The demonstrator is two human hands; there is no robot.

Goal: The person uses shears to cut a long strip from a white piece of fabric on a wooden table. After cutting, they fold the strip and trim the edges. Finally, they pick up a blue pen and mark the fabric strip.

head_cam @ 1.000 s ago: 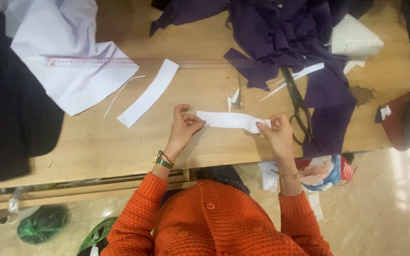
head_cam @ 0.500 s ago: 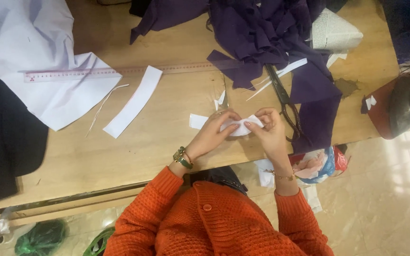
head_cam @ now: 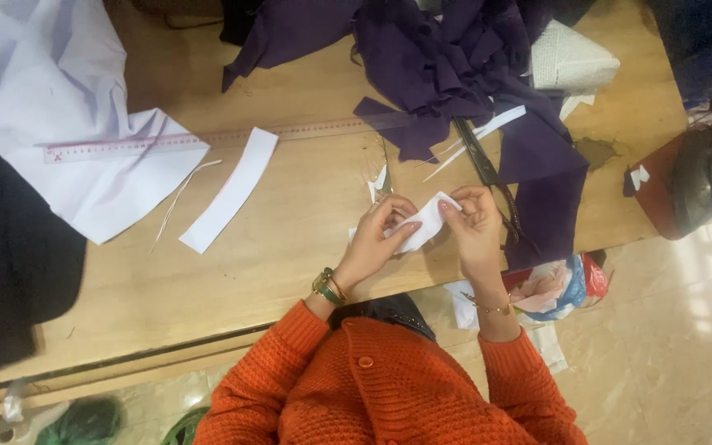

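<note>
- Head view: since a second ago the hands have drawn together; the white fabric strip (head_cam: 423, 221), then stretched flat, is now folded between them.
- Left hand (head_cam: 375, 241) pinches the strip's lower fold; right hand (head_cam: 473, 224) pinches its upper end.
- Strip sits just below the long ruler (head_cam: 208, 138), above the table's (head_cam: 290, 255) near edge.
- Scissors (head_cam: 488, 173) lie right of the ruler's end.
</note>
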